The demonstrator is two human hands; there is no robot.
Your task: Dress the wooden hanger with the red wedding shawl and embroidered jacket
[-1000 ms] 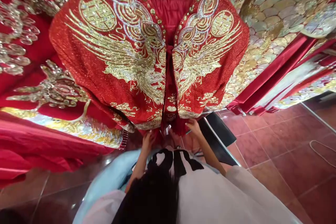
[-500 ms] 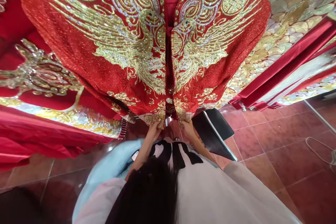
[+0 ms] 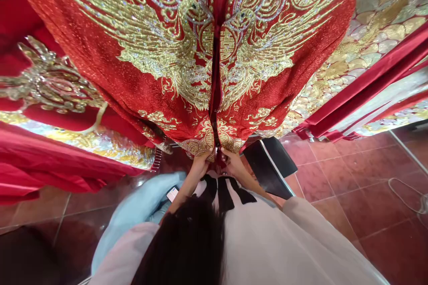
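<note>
The left hand [image 3: 199, 163] and right hand [image 3: 234, 163] sit close together just below the middle of the frame. Each is pinched on one bottom corner of the red jacket [image 3: 157, 67], a hanging garment of glittering cloth thick with gold and silver phoenix embroidery that fills the upper half of the frame. The fingertips are tucked under the hem, so how deep the hold goes cannot be told.

The two front edges meet along a narrow centre opening [image 3: 215, 75]. An uneven pull from either hand would likely skew that line or gape it, and nails dragging over the beaded threads could snag or shed them.

Pressed against the jacket are a red robe with silver motifs [image 3: 50, 89] at the left and a gold scale-patterned robe [image 3: 377, 9] at the upper right, and their beading might catch on it. A white cord [image 3: 404, 196] lies on the red tiled floor [image 3: 334, 187] at the lower right, a possible trip if the person steps back.
</note>
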